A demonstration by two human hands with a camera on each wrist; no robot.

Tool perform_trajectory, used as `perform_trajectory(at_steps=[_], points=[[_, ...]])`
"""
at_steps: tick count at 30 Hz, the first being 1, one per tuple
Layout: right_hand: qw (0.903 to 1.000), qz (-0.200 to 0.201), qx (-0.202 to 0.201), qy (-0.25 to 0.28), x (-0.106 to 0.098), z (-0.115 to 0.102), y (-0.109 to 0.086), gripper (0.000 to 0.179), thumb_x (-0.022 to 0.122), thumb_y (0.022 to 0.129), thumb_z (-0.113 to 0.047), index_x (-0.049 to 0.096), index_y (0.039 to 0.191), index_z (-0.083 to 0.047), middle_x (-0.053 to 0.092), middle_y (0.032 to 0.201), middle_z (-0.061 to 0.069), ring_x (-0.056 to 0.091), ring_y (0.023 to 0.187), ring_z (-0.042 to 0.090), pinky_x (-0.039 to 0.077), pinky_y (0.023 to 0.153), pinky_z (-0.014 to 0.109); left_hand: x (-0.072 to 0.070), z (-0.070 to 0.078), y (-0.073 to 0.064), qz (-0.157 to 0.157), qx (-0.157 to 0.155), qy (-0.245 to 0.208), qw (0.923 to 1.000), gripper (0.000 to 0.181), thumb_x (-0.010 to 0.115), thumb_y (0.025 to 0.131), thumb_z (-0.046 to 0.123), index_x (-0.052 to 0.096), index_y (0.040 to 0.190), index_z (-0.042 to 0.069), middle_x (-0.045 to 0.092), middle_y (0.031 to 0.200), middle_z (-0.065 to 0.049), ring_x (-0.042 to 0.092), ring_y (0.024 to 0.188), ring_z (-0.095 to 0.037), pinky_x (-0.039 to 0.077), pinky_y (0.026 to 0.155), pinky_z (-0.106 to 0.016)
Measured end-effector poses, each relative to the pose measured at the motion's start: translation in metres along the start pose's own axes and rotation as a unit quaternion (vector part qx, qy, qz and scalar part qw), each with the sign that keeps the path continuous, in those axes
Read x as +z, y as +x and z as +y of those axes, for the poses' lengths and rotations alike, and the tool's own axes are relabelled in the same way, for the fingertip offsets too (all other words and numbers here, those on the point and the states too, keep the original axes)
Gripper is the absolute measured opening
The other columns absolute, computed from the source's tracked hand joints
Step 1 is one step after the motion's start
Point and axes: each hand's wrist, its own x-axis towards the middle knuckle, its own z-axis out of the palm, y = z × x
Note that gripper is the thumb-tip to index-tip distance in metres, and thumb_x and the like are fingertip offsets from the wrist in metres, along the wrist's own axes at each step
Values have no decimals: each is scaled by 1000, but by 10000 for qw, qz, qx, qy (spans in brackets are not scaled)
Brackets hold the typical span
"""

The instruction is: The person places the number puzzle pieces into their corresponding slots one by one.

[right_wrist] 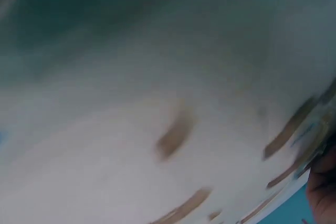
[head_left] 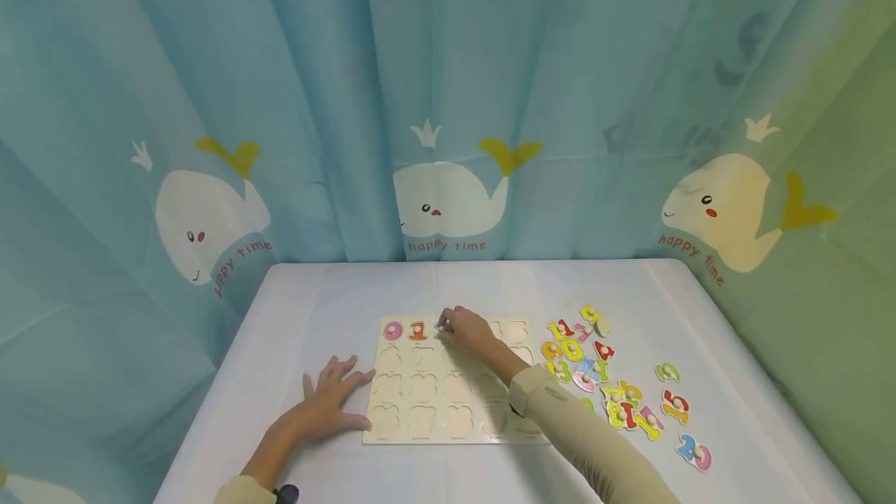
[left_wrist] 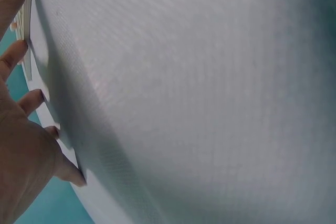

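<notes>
A wooden number puzzle board lies flat on the table, with rows of shallow recesses. The pink 0 piece and the red 1 piece sit in its top row. Just right of the 1, my right hand pinches a small blue number piece, mostly hidden by the fingers, over the top row. My left hand rests at the board's left side, fingers spread, with thumb and index fingertips at its edge. In the left wrist view the same spread hand shows; the right wrist view is blurred.
Right of the board lie several loose, colourful number pieces with knobs, some overlapping. Farther right are a red 15 piece, a green piece and a blue-and-pink 20 piece. A whale-print curtain hangs behind the white table.
</notes>
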Motion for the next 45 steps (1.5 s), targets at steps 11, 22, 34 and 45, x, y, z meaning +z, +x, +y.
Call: perform_trajectory(at_steps=[11, 22, 34, 45], points=[[9925, -32, 990, 718, 0, -5, 3, 20, 72, 84, -26, 61, 89, -9, 60, 78, -2, 52, 63, 12, 43, 52, 26, 2, 3, 0, 58, 68, -20, 10000, 83, 76, 68, 52, 50, 136, 12, 27, 147, -25, 5, 134, -53, -7, 90, -77], [9972, -304, 430, 537, -13, -3, 14, 14, 69, 86, -16, 59, 89, -6, 63, 86, 3, 59, 75, 18, 48, 67, 31, -4, 4, 5, 118, 108, 51, 9999, 83, 75, 70, 52, 48, 138, 11, 25, 148, -25, 5, 134, -52, -7, 92, -76], [9979, 172, 512, 355, -29, 32, -7, 18, 60, 93, -20, 63, 99, -2, 58, 79, 3, 57, 71, 17, 49, 67, 33, -4, -1, 3, 210, 149, 56, 9997, 83, 75, 70, 52, 48, 137, 12, 26, 147, -26, 5, 134, -53, -7, 91, -77], [9824, 989, 1509, -481, -93, 120, -95, 12, 64, 88, -8, 66, 94, 3, 56, 84, 12, 56, 72, 25, 49, 59, 39, -1, -4, 0, 135, 83, 54, 9999, 83, 75, 69, 53, 50, 137, 13, 27, 146, -26, 6, 134, -53, -7, 90, -77]])
